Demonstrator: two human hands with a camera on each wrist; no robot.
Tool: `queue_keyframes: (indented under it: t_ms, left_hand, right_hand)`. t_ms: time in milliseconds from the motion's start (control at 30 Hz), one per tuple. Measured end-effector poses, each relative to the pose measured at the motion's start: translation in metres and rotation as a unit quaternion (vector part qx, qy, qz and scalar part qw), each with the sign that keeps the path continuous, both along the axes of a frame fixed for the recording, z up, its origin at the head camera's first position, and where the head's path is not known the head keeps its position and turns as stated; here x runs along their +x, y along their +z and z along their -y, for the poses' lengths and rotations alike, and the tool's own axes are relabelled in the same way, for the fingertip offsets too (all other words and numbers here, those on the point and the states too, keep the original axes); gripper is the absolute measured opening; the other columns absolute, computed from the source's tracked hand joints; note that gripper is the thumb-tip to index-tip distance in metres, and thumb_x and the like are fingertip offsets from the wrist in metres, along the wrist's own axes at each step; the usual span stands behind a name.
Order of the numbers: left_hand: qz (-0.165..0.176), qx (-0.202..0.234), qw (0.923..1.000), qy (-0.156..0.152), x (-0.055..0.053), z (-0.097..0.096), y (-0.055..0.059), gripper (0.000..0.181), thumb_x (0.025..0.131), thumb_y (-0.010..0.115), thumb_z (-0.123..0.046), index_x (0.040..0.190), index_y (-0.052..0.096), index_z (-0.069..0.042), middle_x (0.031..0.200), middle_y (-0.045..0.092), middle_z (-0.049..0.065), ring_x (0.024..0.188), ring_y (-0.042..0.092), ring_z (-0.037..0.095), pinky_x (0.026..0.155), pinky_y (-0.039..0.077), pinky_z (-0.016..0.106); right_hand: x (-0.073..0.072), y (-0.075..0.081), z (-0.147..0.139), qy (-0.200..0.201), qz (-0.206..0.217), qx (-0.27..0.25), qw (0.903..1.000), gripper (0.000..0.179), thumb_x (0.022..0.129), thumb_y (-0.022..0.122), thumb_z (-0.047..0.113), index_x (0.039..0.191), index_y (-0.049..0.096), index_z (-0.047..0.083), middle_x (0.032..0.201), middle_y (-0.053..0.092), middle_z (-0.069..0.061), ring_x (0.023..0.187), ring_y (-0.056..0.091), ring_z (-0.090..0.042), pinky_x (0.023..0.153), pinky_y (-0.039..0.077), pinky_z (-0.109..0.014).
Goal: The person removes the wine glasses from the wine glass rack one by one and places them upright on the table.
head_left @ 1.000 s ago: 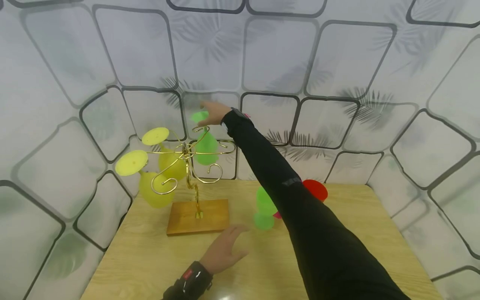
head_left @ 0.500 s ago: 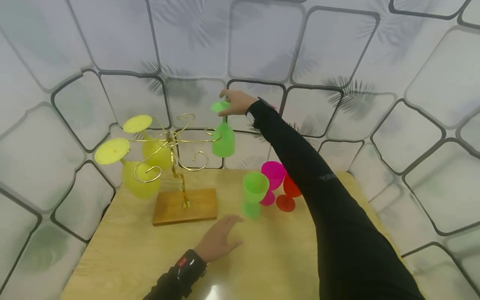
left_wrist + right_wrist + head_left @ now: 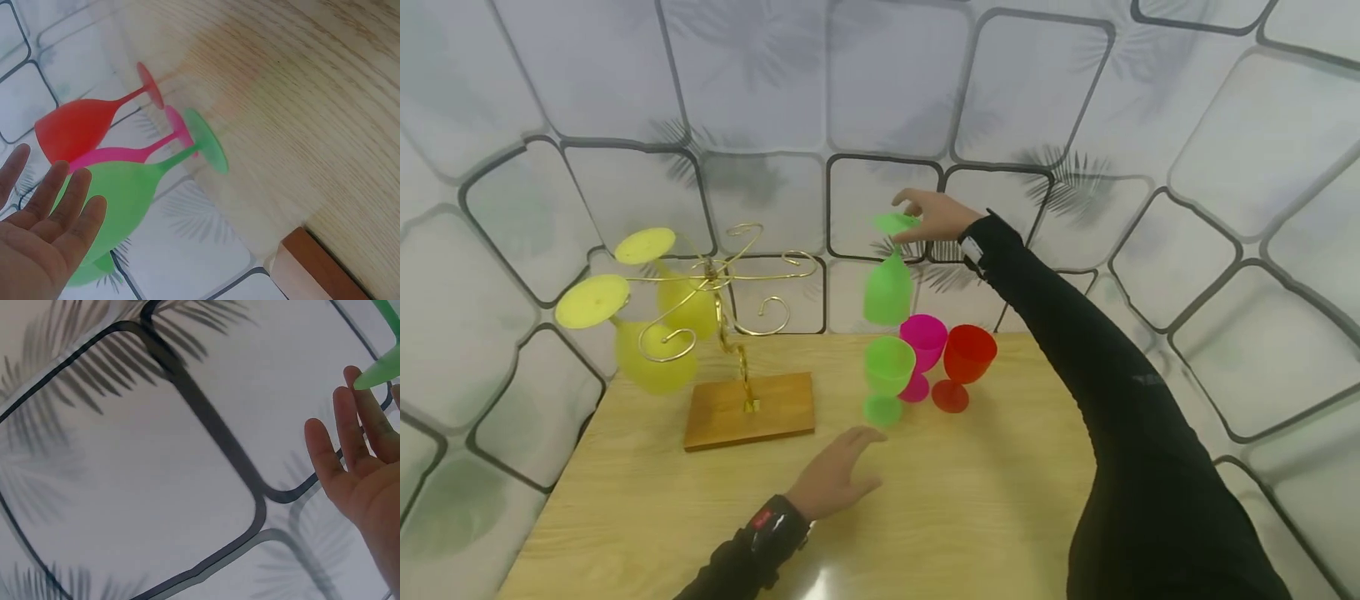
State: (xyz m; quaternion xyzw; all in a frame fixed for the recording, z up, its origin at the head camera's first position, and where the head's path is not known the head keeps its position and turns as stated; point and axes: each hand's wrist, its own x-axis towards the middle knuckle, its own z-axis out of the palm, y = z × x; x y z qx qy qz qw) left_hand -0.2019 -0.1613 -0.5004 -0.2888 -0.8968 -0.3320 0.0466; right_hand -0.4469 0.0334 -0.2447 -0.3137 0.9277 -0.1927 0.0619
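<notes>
My right hand (image 3: 936, 217) pinches the foot of a light green wine glass (image 3: 888, 292), which hangs upside down above the table. In the right wrist view, the foot's green edge (image 3: 378, 374) lies against the fingers. My left hand (image 3: 833, 479) is low over the table, fingers relaxed and holding nothing. Just beyond it stand a second green wine glass (image 3: 889, 368), a magenta wine glass (image 3: 924, 337) and a red wine glass (image 3: 970, 357), all upright. At left is a gold scroll-armed glass rack (image 3: 722, 321); a yellow wine glass (image 3: 655, 360) and another yellow wine glass (image 3: 691, 305) hang inverted from it.
The rack's wooden base (image 3: 750, 425) sits on the light wood table (image 3: 940, 517), left of the standing glasses. Patterned white fabric walls (image 3: 895, 83) enclose the table at the back and both sides.
My right hand has carried the inverted green glass from the rack rightward, over the standing glasses. The head view has turned right. My left hand has stayed nearly still.
</notes>
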Motion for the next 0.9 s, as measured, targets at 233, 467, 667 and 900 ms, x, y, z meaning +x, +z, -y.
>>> queue_keyframes:
  t_ms: [233,467,667,900]
  left_hand:
    - [0.005,-0.017,0.9998,-0.005,0.001,0.001,0.003,0.054,0.080,0.067,-0.026,0.130,0.052,-0.010,0.131,0.054,0.009,0.119,0.051,0.024,0.100,0.046,0.044]
    - [0.007,-0.024,0.9997,-0.007,0.001,-0.004,0.001,0.055,0.081,0.066,-0.029,0.130,0.052,-0.009,0.132,0.054,0.010,0.120,0.051,0.025,0.101,0.046,0.045]
    - [0.000,-0.022,0.9997,-0.010,0.002,-0.009,-0.003,0.056,0.080,0.066,-0.030,0.130,0.052,-0.009,0.131,0.054,0.010,0.120,0.051,0.025,0.100,0.046,0.045]
    - [0.003,-0.012,0.9999,-0.009,0.002,-0.011,-0.008,0.054,0.080,0.067,-0.029,0.128,0.053,-0.012,0.131,0.055,0.006,0.121,0.051,0.023,0.100,0.046,0.046]
  right_hand:
    - [0.003,-0.004,-0.050,-0.023,-0.015,-0.015,0.9995,0.070,0.082,0.068,0.029,0.140,0.039,0.004,0.136,0.045,-0.029,0.126,0.039,-0.042,0.103,0.036,-0.056]
    - [0.007,0.000,-0.088,-0.023,-0.001,0.003,0.9997,0.072,0.083,0.066,0.027,0.143,0.035,0.003,0.138,0.040,-0.033,0.127,0.034,-0.047,0.102,0.034,-0.060]
    - [0.013,0.001,-0.116,-0.027,0.011,0.004,0.9996,0.067,0.085,0.064,0.022,0.143,0.035,0.002,0.138,0.038,-0.035,0.127,0.033,-0.049,0.102,0.033,-0.062]
    - [0.038,0.001,-0.156,-0.048,-0.018,-0.036,0.9981,0.066,0.085,0.064,0.019,0.143,0.037,0.004,0.134,0.043,-0.033,0.120,0.041,-0.047,0.095,0.039,-0.061]
